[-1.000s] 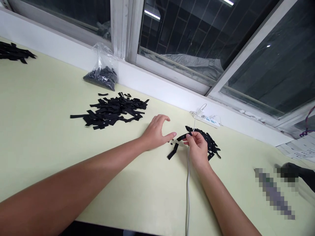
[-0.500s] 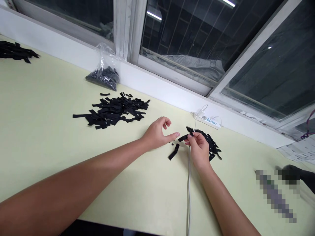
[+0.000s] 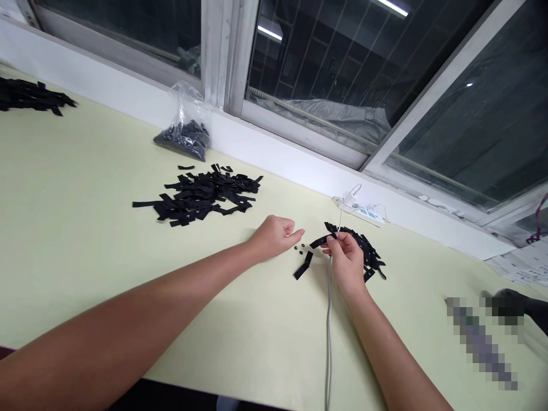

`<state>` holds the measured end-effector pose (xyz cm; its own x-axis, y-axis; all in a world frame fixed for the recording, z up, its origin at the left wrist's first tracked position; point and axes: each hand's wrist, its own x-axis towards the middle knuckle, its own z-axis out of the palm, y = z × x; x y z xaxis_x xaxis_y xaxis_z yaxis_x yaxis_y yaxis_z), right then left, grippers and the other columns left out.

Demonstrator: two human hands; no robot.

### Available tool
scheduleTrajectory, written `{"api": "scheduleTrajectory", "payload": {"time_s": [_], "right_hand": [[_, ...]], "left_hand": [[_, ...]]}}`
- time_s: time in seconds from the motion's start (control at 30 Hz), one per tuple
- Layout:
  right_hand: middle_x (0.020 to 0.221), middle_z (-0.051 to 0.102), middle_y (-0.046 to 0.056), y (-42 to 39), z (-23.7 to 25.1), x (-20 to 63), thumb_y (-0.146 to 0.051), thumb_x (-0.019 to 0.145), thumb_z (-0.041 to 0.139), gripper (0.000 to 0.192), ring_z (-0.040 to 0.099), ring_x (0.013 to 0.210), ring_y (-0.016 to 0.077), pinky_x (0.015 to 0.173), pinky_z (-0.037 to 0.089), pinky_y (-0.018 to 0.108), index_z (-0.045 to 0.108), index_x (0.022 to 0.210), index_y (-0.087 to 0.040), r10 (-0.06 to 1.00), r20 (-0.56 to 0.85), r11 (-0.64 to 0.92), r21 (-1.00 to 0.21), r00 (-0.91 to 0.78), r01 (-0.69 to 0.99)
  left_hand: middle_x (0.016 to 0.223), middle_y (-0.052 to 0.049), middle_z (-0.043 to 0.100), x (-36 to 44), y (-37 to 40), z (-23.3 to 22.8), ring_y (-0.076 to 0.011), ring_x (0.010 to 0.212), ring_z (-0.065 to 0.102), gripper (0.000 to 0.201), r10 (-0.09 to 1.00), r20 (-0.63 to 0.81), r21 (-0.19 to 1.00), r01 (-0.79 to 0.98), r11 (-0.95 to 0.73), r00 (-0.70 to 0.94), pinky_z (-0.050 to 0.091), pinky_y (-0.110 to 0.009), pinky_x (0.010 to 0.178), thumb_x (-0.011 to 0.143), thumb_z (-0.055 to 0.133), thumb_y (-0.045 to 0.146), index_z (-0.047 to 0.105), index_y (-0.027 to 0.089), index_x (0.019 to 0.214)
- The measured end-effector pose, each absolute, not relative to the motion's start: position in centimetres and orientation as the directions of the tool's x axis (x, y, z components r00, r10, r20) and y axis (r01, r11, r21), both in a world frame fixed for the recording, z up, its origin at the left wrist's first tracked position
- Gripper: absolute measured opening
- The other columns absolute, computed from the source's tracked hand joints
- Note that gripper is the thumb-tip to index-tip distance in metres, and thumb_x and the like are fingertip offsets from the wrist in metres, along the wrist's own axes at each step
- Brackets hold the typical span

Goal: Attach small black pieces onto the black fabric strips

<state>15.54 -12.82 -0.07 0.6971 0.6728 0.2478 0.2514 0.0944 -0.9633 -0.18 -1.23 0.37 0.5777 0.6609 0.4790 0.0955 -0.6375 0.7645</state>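
Windows [image 3: 317, 68] with dark glass are noted along the wall, above a white ledge [image 3: 274, 140] that borders the back edge of a pale yellow-green counter [image 3: 257, 337].

One black strip [image 3: 318, 242] is pinched between the thumb and fingers of the right hand [image 3: 346, 260], with its free end pointed toward the left hand [image 3: 274, 237]. The left hand is found half curled: its fingers are bent in to the palm and its thumb is stretched out apart from them; whether anything is enclosed cannot be told.

Small dark bits [image 3: 301, 252] are scattered on the counter between the hands, and just below them a bent strip [image 3: 303, 266] is laid. The right pile [image 3: 371, 251] of black strips is partly covered from view by the right hand. A larger left pile [image 3: 197, 197] is spread toward the back edge, with a clear bag [image 3: 184, 137] of black pieces placed behind it, close to the ledge. A further pile [image 3: 29, 96] is seen at the back left corner.

A pale cable [image 3: 329, 342] is run from the front edge, past the right hand, toward a socket block [image 3: 368, 214] at the back edge.
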Motion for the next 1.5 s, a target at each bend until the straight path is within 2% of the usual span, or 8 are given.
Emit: {"api": "scheduleTrajectory", "payload": {"time_s": [0.13, 0.27, 0.47, 0.73, 1.0, 1.13, 1.23, 1.5], "right_hand": [[0.073, 0.065, -0.002, -12.7, -0.2, 15.9, -0.045, 0.073, 0.072, 0.031, 0.065, 0.071, 0.0149, 0.069, 0.051, 0.03, 0.06, 0.086, -0.02, 0.673, 0.254, 0.097, -0.961, 0.695, 0.258], [0.074, 0.065, -0.002, -12.7, -0.2, 15.8, -0.046, 0.074, 0.071, 0.031, 0.065, 0.071, 0.0149, 0.069, 0.051, 0.031, 0.06, 0.087, -0.02, 0.681, 0.249, 0.082, -0.961, 0.689, 0.265], [0.072, 0.064, -0.002, -12.8, -0.1, 15.7, -0.047, 0.073, 0.072, 0.033, 0.066, 0.072, 0.0156, 0.069, 0.051, 0.03, 0.059, 0.087, -0.02, 0.674, 0.25, 0.084, -0.961, 0.695, 0.264], [0.072, 0.064, -0.002, -12.8, 0.0, 15.5, -0.046, 0.074, 0.071, 0.031, 0.065, 0.071, 0.0147, 0.068, 0.051, 0.03, 0.06, 0.087, -0.02, 0.675, 0.249, 0.082, -0.961, 0.695, 0.265], [0.072, 0.064, -0.002, -12.9, 0.1, 15.4, -0.046, 0.074, 0.072, 0.031, 0.065, 0.07, 0.0148, 0.069, 0.051, 0.03, 0.06, 0.086, -0.021, 0.685, 0.251, 0.087, -0.96, 0.684, 0.265], [0.07, 0.064, -0.003, -13.0, 0.3, 14.9, -0.044, 0.074, 0.074, 0.03, 0.065, 0.069, 0.0141, 0.068, 0.051, 0.029, 0.059, 0.088, -0.021, 0.736, 0.253, 0.119, -0.962, 0.628, 0.247], [0.071, 0.066, -0.002, -13.0, 0.4, 14.5, -0.042, 0.073, 0.075, 0.03, 0.064, 0.068, 0.0132, 0.068, 0.051, 0.028, 0.06, 0.088, -0.021, 0.784, 0.237, 0.133, -0.967, 0.574, 0.217], [0.071, 0.067, -0.001, -12.8, 0.1, 14.4, -0.041, 0.069, 0.08, 0.033, 0.065, 0.07, 0.0141, 0.064, 0.052, 0.027, 0.062, 0.088, -0.021, 0.8, 0.182, 0.149, -0.983, 0.572, 0.105]], "left_hand": [[0.076, 0.0, 0.057, -0.4, 0.2, -0.1, -0.0133, 0.069, 0.05, 0.01, 0.658, 0.584, 0.727, 0.054, -0.685, 0.476, 0.04, -0.027, 0.063, 0.085, 0.054, 0.029, 0.054, 0.02, 0.08], [0.093, -0.004, 0.066, -0.5, 0.7, -0.2, -0.0171, 0.091, 0.059, 0.031, 0.583, 0.624, 0.706, -0.057, -0.706, 0.52, 0.045, -0.032, 0.084, 0.079, 0.035, 0.006, 0.063, 0.019, 0.08], [0.053, 0.0, 0.048, -0.8, 0.3, 0.0, -0.0134, 0.055, 0.044, 0.021, 0.576, 0.494, 0.795, -0.07, -0.603, 0.651, 0.035, -0.028, 0.056, 0.065, 0.034, 0.008, 0.046, 0.019, 0.051], [0.049, 0.003, 0.031, -0.8, -0.1, 0.4, -0.0122, 0.05, 0.029, 0.014, 0.511, 0.44, 0.775, -0.026, -0.631, 0.739, 0.025, -0.029, 0.051, 0.063, 0.035, 0.011, 0.033, 0.02, 0.053], [0.053, 0.003, 0.037, -0.9, -0.2, 0.2, -0.0135, 0.053, 0.035, 0.016, 0.493, 0.458, 0.721, 0.015, -0.693, 0.739, 0.029, -0.03, 0.055, 0.071, 0.036, 0.01, 0.038, 0.02, 0.058], [0.088, -0.003, 0.061, -0.8, -0.8, 0.3, -0.0169, 0.08, 0.055, 0.014, 0.524, 0.553, 0.713, -0.042, -0.7, 0.648, 0.043, -0.03, 0.07, 0.089, 0.042, 0.023, 0.055, 0.02, 0.092], [0.109, -0.008, 0.062, -0.8, -1.7, 0.5, -0.0207, 0.101, 0.058, 0.026, 0.473, 0.57, 0.697, -0.091, -0.712, 0.671, 0.048, -0.032, 0.08, 0.089, 0.055, 0.037, 0.056, 0.02, 0.109], [0.08, 0.0, 0.067, 0.2, -2.6, -0.2, -0.0135, 0.075, 0.06, 0.01, 0.531, 0.452, 0.802, -0.067, -0.593, 0.717, 0.046, -0.027, 0.072, 0.086, 0.056, 0.027, 0.062, 0.019, 0.085]]}}
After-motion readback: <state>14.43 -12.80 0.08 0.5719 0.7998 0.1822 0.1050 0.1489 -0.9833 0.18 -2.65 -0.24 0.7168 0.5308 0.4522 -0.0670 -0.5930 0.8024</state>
